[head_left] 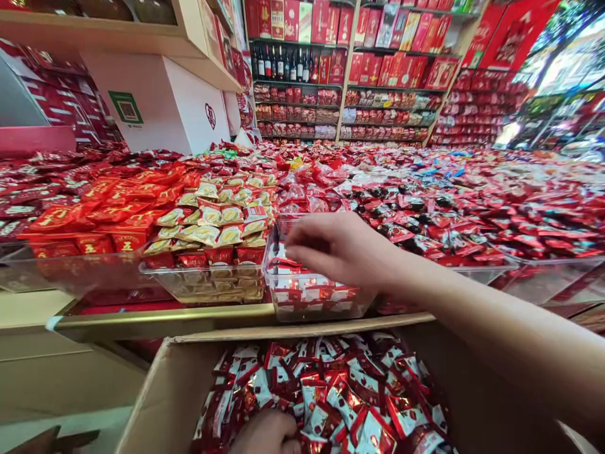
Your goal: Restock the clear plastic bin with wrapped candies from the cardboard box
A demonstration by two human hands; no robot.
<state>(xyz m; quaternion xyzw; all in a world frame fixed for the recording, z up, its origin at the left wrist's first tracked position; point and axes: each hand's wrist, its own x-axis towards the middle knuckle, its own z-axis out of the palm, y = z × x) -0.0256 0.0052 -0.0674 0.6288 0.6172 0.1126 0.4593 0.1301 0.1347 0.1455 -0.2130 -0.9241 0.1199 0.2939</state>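
Note:
My right hand [326, 246] reaches over a clear plastic bin [321, 309], its fingers curled in towards the thumb. Red-and-white wrapped packets [293, 293] lie inside this bin, right under the fingers. Whatever the fingertips pinch, if anything, is hidden, and the hand is slightly blurred. Down in the open cardboard box [189, 366], my left hand [269, 432] rests among a heap of small red-and-white foil packets [350, 391]. Its fingers are bent, and the lower frame edge cuts it off. I cannot make out what lies under them.
Left of the bin stand gold durian packets [212, 217] and red-orange packets [127, 205]. Dark red packets [439, 217] fill the right side. A brass-coloured table edge [165, 320] runs behind the box. Shelves [350, 69] with bottles and red boxes stand at the back.

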